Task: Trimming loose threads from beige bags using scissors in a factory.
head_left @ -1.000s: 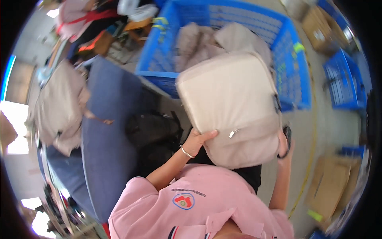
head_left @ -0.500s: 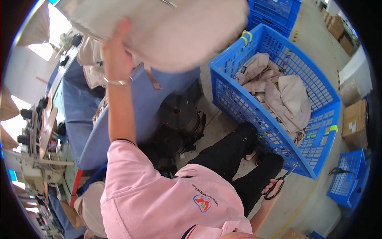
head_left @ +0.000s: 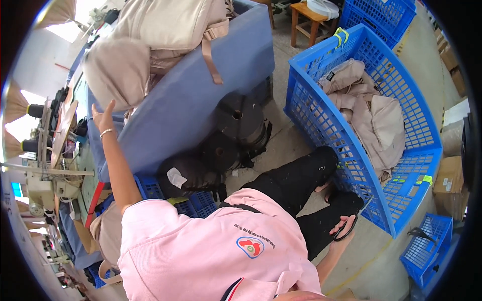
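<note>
My left hand (head_left: pixel 104 119) reaches out to the left with its fingers spread and nothing gripped. Just above it is a slightly blurred, rounded beige bag (head_left: pixel 118 72); whether the fingertips touch it I cannot tell. Beside that bag, a larger beige backpack (head_left: pixel 168 22) with a hanging strap (head_left: pixel 210 61) lies on a blue cloth-covered surface (head_left: pixel 186 88). Down by my knee, my right hand (head_left: pixel 342 230) is closed round the black handles of a pair of scissors (head_left: pixel 346 232), the blades pointing up toward the blue crate.
A big blue plastic crate (head_left: pixel 326 105) at the right holds several beige fabric pieces (head_left: pixel 376 118). Black rolls (head_left: pixel 236 118) stand under the blue cloth. Farther off are a wooden stool (head_left: pixel 305 12), stacked blue crates (head_left: pixel 379 17) and cardboard boxes (head_left: pixel 448 180). Sewing machines (head_left: pixel 37 188) line the left.
The beige bag my left hand held high in front of me is now down with the pile on the blue cloth. That hand has let go and moved left; the right keeps the scissors.
</note>
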The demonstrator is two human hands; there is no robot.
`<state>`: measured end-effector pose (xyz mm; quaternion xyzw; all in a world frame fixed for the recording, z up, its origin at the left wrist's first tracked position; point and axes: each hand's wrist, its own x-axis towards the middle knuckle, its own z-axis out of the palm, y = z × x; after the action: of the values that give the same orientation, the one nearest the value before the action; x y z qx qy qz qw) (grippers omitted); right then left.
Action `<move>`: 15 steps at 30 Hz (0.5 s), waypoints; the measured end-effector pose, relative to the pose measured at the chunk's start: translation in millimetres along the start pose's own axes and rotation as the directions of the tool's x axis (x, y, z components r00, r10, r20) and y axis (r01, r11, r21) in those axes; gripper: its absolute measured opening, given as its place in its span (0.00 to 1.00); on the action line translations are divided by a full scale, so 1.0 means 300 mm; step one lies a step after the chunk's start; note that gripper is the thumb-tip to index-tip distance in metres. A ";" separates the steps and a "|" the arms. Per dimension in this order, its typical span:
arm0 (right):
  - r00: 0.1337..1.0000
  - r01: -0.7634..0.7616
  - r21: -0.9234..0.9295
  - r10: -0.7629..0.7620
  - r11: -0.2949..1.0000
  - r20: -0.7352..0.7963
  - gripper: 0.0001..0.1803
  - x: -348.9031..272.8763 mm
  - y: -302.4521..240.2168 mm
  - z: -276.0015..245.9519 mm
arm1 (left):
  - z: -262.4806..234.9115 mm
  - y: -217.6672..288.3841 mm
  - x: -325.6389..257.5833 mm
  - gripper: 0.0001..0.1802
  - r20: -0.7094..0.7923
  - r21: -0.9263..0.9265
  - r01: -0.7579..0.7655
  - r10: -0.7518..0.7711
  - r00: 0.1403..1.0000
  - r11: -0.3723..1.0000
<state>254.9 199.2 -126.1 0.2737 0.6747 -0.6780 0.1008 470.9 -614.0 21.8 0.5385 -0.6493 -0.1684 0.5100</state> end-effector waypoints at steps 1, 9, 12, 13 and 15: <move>1.000 -0.003 -0.010 0.003 1.000 -0.031 0.25 -0.006 -0.009 -0.007 | 0.036 0.043 -0.062 0.42 0.229 0.037 -0.085 0.074 0.971 0.996; 0.997 0.028 -0.100 -0.035 0.995 -0.069 0.22 0.011 -0.005 -0.023 | 0.341 0.148 -0.143 0.31 0.914 -0.079 -0.064 0.098 0.394 0.995; 0.999 -0.023 0.097 0.020 0.995 0.032 0.15 0.026 -0.010 -0.011 | 0.322 0.173 0.143 0.16 0.828 -0.133 -0.487 0.367 0.424 0.863; 0.997 0.075 -0.046 -0.076 0.996 -0.034 0.16 0.000 -0.012 -0.026 | 0.419 0.242 0.017 0.14 0.747 -0.050 -0.578 0.415 0.520 0.814; 0.992 0.077 -0.066 -0.083 0.995 -0.096 0.15 0.005 0.009 -0.057 | 0.479 0.542 -0.243 0.12 0.510 -0.110 -0.621 0.581 0.635 0.776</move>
<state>259.1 216.0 -128.1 0.2766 0.7100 -0.6457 0.0486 256.6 -539.0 50.9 0.2447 -0.9089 -0.1022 0.3220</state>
